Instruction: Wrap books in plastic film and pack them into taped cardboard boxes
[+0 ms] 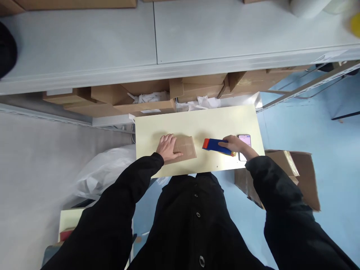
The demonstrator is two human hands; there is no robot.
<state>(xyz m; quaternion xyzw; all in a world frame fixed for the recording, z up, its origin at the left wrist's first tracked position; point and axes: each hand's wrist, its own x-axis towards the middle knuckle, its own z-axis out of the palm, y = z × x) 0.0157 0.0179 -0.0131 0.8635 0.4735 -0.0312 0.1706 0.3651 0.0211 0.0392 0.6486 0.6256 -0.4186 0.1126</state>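
Note:
A small, flat brown cardboard box [185,147] lies on the pale yellow table [197,119]. My left hand [168,147] rests on the box's left end, with its fingers outstretched and the thumb spread apart. To the right, my right hand [232,143] is closed around a blue tape dispenser [215,144] with an orange-red front end. That front end points left, toward the box, with a gap between them. A phone [244,147] with a lit screen lies beside my right wrist, partly covered by it.
Behind the table, under a grey shelf [107,41], stand open cardboard boxes [152,107], some with white paper inside. An open carton [303,176] is on the floor at right. At left lies a white plastic bag [109,168].

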